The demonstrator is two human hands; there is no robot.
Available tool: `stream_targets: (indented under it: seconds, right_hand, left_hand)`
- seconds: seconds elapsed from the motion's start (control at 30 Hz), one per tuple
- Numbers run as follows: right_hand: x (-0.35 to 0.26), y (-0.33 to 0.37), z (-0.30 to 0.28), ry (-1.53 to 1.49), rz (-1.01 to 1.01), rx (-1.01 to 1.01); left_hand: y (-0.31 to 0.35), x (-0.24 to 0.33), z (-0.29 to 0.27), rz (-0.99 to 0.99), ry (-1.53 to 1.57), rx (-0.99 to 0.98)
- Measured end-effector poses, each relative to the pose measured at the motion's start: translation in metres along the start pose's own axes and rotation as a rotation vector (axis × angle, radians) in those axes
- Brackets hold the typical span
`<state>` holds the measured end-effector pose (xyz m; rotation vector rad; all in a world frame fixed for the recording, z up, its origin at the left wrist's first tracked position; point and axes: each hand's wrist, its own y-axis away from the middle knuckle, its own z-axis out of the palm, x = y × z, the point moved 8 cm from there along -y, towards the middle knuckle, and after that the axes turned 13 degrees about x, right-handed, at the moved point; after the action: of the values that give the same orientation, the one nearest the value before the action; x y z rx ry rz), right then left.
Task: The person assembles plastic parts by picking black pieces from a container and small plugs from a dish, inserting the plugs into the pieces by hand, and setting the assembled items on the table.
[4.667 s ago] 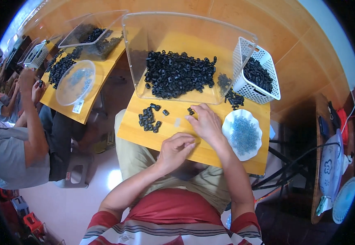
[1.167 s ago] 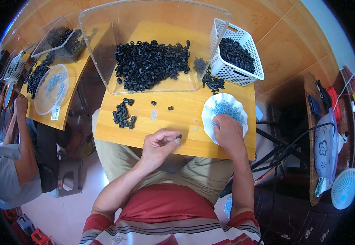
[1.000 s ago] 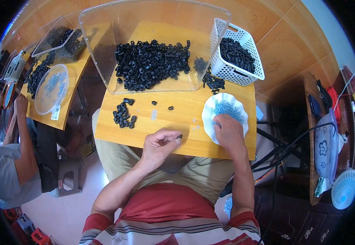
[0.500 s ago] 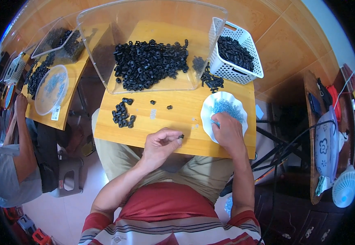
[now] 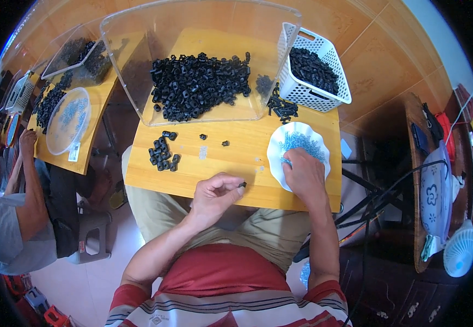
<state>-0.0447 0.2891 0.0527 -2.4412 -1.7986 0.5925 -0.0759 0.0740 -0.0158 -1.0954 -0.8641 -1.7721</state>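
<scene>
A small black part [image 5: 242,185] is being pinched at the thumb and fingertips of the left hand [image 5: 214,197], just above the front edge of the wooden table [image 5: 220,171]. Most of the part is being hidden by the fingertips, so its full shape cannot be told. The fingertips of the right hand [image 5: 304,171] are being held close together inside the white scalloped dish [image 5: 274,159], at the pale blue pieces [image 5: 297,141]; whether a piece is being gripped cannot be told.

Handling, as judged by appearance: the black part is being taken as light, stiff and hard, probably moulded plastic, smooth enough to slip if pinched off-centre, and not fragile. A light two-finger hold across opposite sides is being advised, with one end left exposed. The blue pieces are being judged tiny and light, easily scattered; they are best being picked singly, with the fingertips.

Pose: the left forearm [image 5: 163,253] is being angled inward from the lower edge, with the palm being turned inward and the remaining fingers being curled. The right forearm [image 5: 322,240] is being extended almost straight forward, with the back of the hand being presented upward.

Two loose black parts [image 5: 225,143] are being left apart on the table, right of a black cluster [image 5: 163,157].
</scene>
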Motion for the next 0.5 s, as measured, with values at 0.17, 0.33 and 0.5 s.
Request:
stream_targets:
  seconds: [0.17,0.33,0.5]
  right_hand:
    - [0.0014,0.0023,0.0041,0.059,-0.004,-0.027]
    - [0.0003,0.0016,0.0087,0.079,-0.026,-0.039]
    - [-0.0016,0.0029,0.0086,0.033,-0.079,-0.022]
  left_hand:
    - [0.0004,0.0009,0.0015,0.011,-0.013,-0.006]
    - [0.0005,-0.002,0.0005,0.015,0.008,-0.006]
    - [0.0018,-0.0036,0.0002,0.009,-0.001,0.01]
